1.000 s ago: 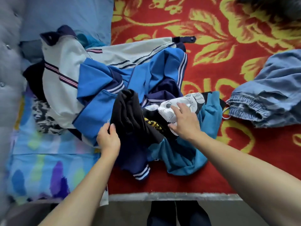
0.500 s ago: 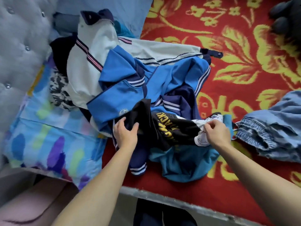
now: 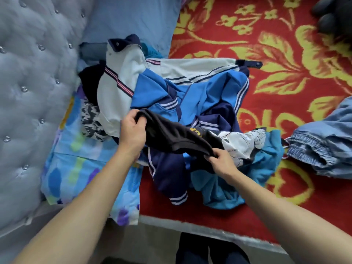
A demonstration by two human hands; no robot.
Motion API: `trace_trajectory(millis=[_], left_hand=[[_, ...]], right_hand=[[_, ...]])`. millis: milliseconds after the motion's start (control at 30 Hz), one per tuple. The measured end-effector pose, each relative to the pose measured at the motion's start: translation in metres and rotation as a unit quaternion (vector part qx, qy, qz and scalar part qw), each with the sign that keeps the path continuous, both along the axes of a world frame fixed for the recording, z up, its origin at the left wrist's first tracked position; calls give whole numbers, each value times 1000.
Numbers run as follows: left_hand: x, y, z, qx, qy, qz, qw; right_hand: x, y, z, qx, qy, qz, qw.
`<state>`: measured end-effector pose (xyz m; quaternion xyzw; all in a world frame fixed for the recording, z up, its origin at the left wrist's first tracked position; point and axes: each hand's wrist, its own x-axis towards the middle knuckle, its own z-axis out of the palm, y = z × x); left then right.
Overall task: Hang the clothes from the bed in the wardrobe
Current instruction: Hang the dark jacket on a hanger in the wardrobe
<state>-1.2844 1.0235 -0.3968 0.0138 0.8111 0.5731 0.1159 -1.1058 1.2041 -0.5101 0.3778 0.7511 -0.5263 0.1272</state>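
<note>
1. Bedspread (image 3: 276, 96), red with yellow flowers, carries clothes pile (image 3: 182, 103) beside grey tufted headboard (image 3: 28, 92); denim garment (image 3: 323, 145) lies apart at the right.
2. Black T-shirt (image 3: 171, 136) tops the pile, now stretched between both hands and lifted off blue jacket (image 3: 209, 92); half a second ago it was bunched.
3. Left hand (image 3: 132, 130) grips its far-left edge, fingers curled round the cloth.
4. Right hand (image 3: 221, 161) has shifted from white print (image 3: 240, 143) to the black hem, pinching it.
5. Yellow lettering (image 3: 198, 130) mostly folded under, unreadable.
</note>
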Motion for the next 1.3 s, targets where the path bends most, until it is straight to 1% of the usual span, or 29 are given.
trace_trajectory(millis=[33,100,133,200,267,333,467,533,633,733,833,933,1000,1033,1100,1200,1300], left_hand=[[-3,-4,8,3,5,8,1000],[-6,-7,25,4,12,14,1000],[-5,-6,35,-2,17,11,1000],[-3,-3,61,-14,35,-6,999],[-3,-1,91,-19,55,-23,998],[-4,-3,126,-22,66,-50,996],[6,-13,199,19,55,-172,983],[14,-20,231,48,56,-195,978],[22,-33,266,105,58,-158,980],[45,-46,289,150,57,-97,982],[92,-51,302,144,65,-80,984],[143,-51,308,77,87,-47,992],[179,-57,309,43,108,-55,992],[203,-63,308,15,118,-65,991],[251,-76,308,-68,129,-71,987],[319,-105,310,-243,148,-35,958],[387,-135,318,-386,155,27,909]], right_hand=[[0,11,17,-23,20,-40,999],[-1,36,59,-39,60,-108,992],[-3,47,83,-33,83,-132,987],[-7,65,132,15,132,-144,981],[-9,74,185,75,171,-106,977],[-7,76,235,105,186,-51,976],[-2,65,309,122,241,14,963],[1,61,336,119,279,41,952],[9,59,369,163,317,77,931],[20,58,396,151,351,92,920],[33,54,419,121,384,107,909],[50,46,431,95,390,144,905],[63,40,432,78,380,169,906],[72,38,432,61,377,183,906],[89,30,432,23,371,215,903],[110,-2,437,-48,358,251,898],[131,-55,449,-100,329,303,889]])
